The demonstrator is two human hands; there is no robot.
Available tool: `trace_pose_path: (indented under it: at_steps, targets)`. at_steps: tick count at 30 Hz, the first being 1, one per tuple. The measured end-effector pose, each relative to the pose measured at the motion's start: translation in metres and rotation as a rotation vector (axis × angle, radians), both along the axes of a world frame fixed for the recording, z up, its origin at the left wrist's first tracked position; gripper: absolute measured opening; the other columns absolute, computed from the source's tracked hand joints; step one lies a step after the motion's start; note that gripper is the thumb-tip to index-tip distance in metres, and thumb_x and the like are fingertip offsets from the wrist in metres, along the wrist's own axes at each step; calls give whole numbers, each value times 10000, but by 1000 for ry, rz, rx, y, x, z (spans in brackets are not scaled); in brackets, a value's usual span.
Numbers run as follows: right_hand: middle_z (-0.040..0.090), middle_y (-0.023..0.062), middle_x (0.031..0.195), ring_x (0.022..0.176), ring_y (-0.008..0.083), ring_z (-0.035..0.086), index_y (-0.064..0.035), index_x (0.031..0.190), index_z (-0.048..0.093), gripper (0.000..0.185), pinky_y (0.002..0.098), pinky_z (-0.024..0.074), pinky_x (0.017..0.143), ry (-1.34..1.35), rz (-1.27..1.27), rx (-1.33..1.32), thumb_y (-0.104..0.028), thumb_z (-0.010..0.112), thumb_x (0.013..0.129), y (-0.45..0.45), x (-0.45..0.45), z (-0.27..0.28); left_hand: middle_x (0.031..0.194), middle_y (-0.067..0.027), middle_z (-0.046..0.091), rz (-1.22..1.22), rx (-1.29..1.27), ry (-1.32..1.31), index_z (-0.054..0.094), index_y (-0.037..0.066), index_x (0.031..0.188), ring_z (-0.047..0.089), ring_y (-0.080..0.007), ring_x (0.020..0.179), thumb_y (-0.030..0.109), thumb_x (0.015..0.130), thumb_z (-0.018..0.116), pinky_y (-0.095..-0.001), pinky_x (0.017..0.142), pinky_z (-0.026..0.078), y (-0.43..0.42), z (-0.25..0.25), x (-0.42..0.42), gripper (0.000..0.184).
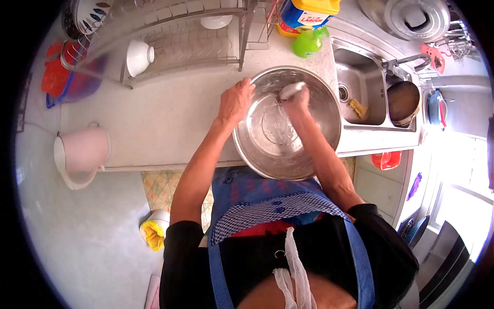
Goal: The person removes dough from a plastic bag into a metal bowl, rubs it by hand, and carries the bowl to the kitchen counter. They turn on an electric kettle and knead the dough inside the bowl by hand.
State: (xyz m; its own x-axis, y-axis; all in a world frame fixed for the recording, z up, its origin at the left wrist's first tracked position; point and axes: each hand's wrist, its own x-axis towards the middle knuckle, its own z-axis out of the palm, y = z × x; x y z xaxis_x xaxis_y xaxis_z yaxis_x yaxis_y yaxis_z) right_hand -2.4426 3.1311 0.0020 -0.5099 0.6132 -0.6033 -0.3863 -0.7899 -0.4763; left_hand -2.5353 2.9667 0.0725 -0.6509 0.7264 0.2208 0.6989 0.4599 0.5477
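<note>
A large steel basin (267, 149) stands at the counter's front edge, overhanging it, with a wet, shiny inside. My left hand (237, 101) grips its upper left rim, fingers curled over the edge. Inside the basin, near the upper right wall, my right hand (297, 100) is closed round a white cloth or pad (292, 90); its fingers are slightly blurred. Just beyond the basin's rim stands a green bottle (307, 44).
A double sink (363, 72) with a yellow sponge (358, 108) is to the right. Behind are a yellow-and-blue jug (303, 19) and a metal dish rack (200, 63) with bowls. A pink pitcher (85, 150) stands left; stacked lids (417, 19) lie back right.
</note>
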Motion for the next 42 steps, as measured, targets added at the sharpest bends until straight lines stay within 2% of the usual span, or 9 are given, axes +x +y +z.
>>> trace_pose_path:
  at_steps: [5, 14, 17, 20, 25, 29, 33, 38, 42]
  targets:
    - [479, 92, 1069, 954, 217, 485, -96, 1084, 453, 360, 367, 416, 777, -134, 107, 406, -401, 381, 908, -50, -38, -69, 788, -198, 577, -50, 16, -75, 441, 4, 855, 569, -382, 734, 130, 889, 457, -450, 615, 456, -3, 3, -2, 132]
    - [483, 201, 1119, 1033, 315, 479, -49, 1143, 486, 457, 406, 392, 887, 330, 1965, 1702, -308, 553, 773, -20, 118, 39, 899, -203, 614, -4, -8, -59, 513, -3, 1029, 598, -373, 784, 165, 875, 490, -436, 661, 487, -1, 1, 0, 230]
    - [514, 114, 1143, 1070, 286, 474, -129, 1103, 560, 478, 424, 385, 902, -264, 2418, 1997, -355, 642, 689, 31, 95, 32, 851, -200, 616, -18, -10, 8, 506, 4, 1007, 607, -359, 753, 176, 875, 491, -429, 637, 493, 0, -2, -3, 217]
    - [502, 38, 1189, 1134, 250, 438, -164, 1032, 603, 391, 429, 364, 890, -492, 1350, 2986, -329, 646, 681, 47, 64, 48, 795, -195, 616, -27, -3, 54, 495, 12, 948, 611, -349, 728, 173, 876, 489, -427, 617, 494, 1, 0, -3, 177]
    - [498, 18, 1140, 1137, 210, 401, -219, 1050, 580, 262, 361, 347, 879, -316, 1183, 3349, -183, 488, 808, 68, 13, 64, 886, -217, 616, -19, -80, -42, 522, 3, 1060, 592, -385, 807, 226, 883, 480, -440, 694, 471, -5, 4, -4, 288]
    - [532, 19, 1034, 1042, 203, 438, -144, 1052, 572, 363, 345, 346, 855, -1000, 1619, 2995, -299, 588, 724, 48, 97, 65, 841, -184, 624, 28, -45, 43, 525, 14, 1022, 613, -334, 768, 186, 869, 506, -421, 651, 491, -13, 2, 1, 231]
    - [569, 157, 1077, 1020, 269, 545, -45, 1070, 558, 436, 395, 433, 830, -896, 2115, 1796, -345, 553, 754, -27, 140, 97, 842, -167, 629, 84, -2, 56, 540, 23, 1002, 615, -327, 754, 196, 863, 520, -416, 639, 493, -9, -6, 4, 223]
    - [526, 203, 1128, 1057, 344, 510, -60, 1174, 494, 505, 402, 422, 891, -386, 1734, 1057, -412, 508, 812, -83, 103, 84, 826, -163, 627, 99, 43, 96, 539, 28, 995, 612, -327, 737, 193, 862, 522, -421, 625, 489, -8, -5, 3, 213]
    - [415, 188, 1258, 1135, 366, 419, -51, 1286, 364, 606, 429, 316, 976, -365, 1325, 1456, -342, 547, 787, -57, 62, 72, 816, -166, 626, 84, -18, 38, 532, 29, 990, 609, -333, 731, 185, 862, 515, -422, 620, 486, -12, -3, 4, 202]
